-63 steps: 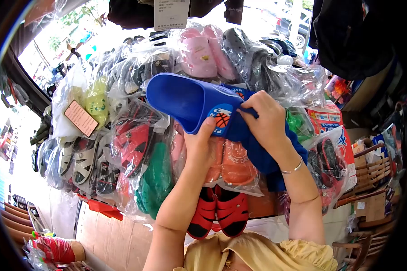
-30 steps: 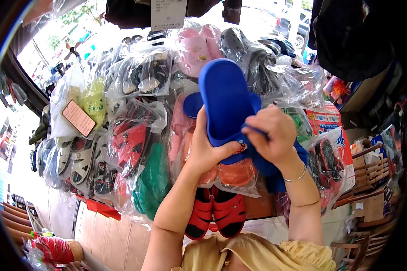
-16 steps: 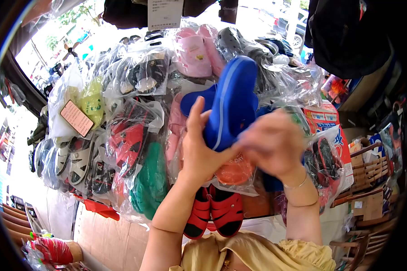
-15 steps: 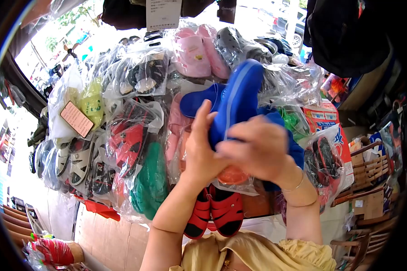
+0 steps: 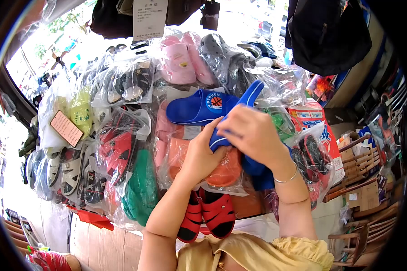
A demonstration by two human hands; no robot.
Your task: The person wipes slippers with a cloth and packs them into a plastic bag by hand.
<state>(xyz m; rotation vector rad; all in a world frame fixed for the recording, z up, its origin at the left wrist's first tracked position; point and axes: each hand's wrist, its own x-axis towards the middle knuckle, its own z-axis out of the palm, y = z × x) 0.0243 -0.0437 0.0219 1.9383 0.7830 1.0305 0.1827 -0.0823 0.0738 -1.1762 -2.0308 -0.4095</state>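
Between my two hands is a blue slipper (image 5: 253,93) with a pale line along its edge, tilted so its narrow side faces me. My left hand (image 5: 202,156) grips its lower end. Slightly blurred, my right hand (image 5: 253,133) has its fingers curled over the middle of the slipper. Just beyond lies the matching blue slipper (image 5: 185,108), with a round basketball badge on its strap. Below my hands is a bagged pair of orange slippers (image 5: 228,170), partly covered. Closer to me sits a pair of red and black sandals (image 5: 218,214).
Many bagged shoes crowd the stand, among them pink clogs (image 5: 178,63), green slippers (image 5: 142,189) and grey clogs (image 5: 215,54). A black bag (image 5: 328,38) hangs at upper right. Wooden chairs (image 5: 359,167) stand to the right. A paper tag (image 5: 149,20) hangs overhead.
The held slipper has turned from showing its broad side to a narrow edge and moved lower. The other blue slipper's badge is now uncovered. The view has shifted slightly.
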